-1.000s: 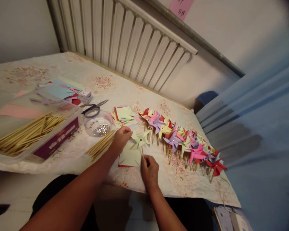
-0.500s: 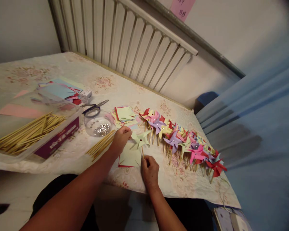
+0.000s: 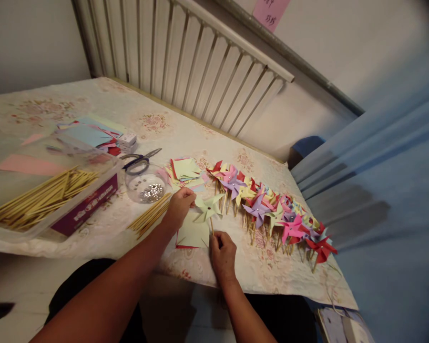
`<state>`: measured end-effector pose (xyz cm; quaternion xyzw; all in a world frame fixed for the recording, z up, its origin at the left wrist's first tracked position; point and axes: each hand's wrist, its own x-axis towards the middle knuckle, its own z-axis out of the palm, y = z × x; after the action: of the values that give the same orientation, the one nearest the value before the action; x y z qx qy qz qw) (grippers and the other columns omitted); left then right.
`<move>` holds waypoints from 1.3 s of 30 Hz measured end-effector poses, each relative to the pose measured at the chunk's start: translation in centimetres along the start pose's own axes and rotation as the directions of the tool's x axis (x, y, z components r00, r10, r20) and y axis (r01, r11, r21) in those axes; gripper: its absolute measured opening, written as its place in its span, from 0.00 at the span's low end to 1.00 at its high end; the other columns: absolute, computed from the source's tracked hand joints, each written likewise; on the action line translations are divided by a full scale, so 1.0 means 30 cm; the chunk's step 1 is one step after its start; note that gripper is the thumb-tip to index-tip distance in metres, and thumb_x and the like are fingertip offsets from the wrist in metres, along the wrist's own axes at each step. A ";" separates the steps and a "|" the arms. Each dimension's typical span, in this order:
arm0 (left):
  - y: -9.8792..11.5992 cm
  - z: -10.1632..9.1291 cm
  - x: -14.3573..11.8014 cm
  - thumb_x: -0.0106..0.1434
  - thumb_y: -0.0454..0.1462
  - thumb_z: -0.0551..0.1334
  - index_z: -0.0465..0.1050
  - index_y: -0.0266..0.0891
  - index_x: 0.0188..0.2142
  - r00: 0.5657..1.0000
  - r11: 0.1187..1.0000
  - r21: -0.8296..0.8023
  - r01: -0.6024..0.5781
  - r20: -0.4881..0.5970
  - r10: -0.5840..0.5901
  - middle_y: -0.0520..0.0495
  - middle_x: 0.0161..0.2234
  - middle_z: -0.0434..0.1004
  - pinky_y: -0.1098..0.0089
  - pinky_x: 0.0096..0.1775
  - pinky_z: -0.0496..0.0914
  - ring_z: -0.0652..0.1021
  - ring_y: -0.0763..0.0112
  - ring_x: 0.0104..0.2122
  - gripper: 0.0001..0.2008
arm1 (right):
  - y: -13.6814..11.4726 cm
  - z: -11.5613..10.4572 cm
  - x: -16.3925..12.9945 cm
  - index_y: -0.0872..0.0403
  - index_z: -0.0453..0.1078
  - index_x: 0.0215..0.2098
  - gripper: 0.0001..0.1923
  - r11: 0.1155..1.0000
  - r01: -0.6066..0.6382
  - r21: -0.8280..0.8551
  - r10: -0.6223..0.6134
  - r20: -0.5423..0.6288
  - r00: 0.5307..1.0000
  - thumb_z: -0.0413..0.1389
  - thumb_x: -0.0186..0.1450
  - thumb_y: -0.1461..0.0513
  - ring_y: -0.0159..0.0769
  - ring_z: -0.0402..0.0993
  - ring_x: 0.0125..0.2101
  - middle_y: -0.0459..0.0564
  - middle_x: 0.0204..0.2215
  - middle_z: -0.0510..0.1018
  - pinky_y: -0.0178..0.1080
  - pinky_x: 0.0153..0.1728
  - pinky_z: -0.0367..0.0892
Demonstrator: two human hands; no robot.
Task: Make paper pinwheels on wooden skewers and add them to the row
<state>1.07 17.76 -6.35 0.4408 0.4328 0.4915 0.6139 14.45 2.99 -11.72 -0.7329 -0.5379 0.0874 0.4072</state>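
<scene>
In my right hand (image 3: 224,255) the fingers are closed round the stick of a pale green paper pinwheel (image 3: 209,208), which stands up above the fist. My left hand (image 3: 180,206) has its fingers pressed together right beside the pinwheel's left blade; whether they grip it or anything else is hidden. Beneath the pinwheel lies a stack of slit pale green paper squares (image 3: 192,234) with a red edge showing. A bundle of thin wooden sticks (image 3: 148,216) rests by my left forearm. To the right stand rows of finished, many-coloured pinwheels (image 3: 259,209).
A clear plastic box (image 3: 86,207) of wooden sticks sits at left. Near it are a round dish of shiny metal pieces (image 3: 152,191), scissors (image 3: 141,162), small white boxes (image 3: 127,139) and coloured paper (image 3: 89,132). More slit squares (image 3: 186,169) lie behind. A radiator (image 3: 189,57) backs the table.
</scene>
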 end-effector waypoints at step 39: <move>0.000 0.006 -0.001 0.61 0.45 0.50 0.68 0.39 0.27 0.999 0.998 0.044 0.037 -0.023 -0.036 0.49 0.23 0.72 0.70 0.29 0.67 0.72 0.70 0.23 0.15 | 0.001 0.000 0.001 0.55 0.72 0.30 0.09 1.000 0.010 -0.018 -0.011 -0.017 1.000 0.51 0.65 0.62 0.33 0.68 0.27 0.47 0.25 0.74 0.34 0.31 0.60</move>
<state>1.25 17.69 -6.31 0.4409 0.4582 0.4755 0.6079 14.50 3.02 -11.74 -0.7344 -0.5389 0.0742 0.4059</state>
